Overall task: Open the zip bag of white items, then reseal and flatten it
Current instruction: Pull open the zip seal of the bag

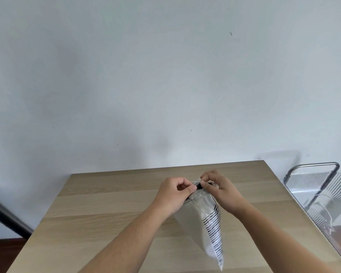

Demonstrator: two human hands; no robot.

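Observation:
A clear zip bag with a black-striped edge and white contents stands tilted on the wooden table, its far end raised. My left hand pinches the bag's top edge from the left. My right hand pinches the same edge from the right, fingertips nearly touching those of the left. A dark strip at the bag's mouth shows between the two thumbs. The zip itself is mostly hidden by my fingers.
A clear plastic chair with a metal frame stands just past the table's right edge. A dark bar slants at the lower left beside the table. A plain pale wall rises right behind the table's far edge.

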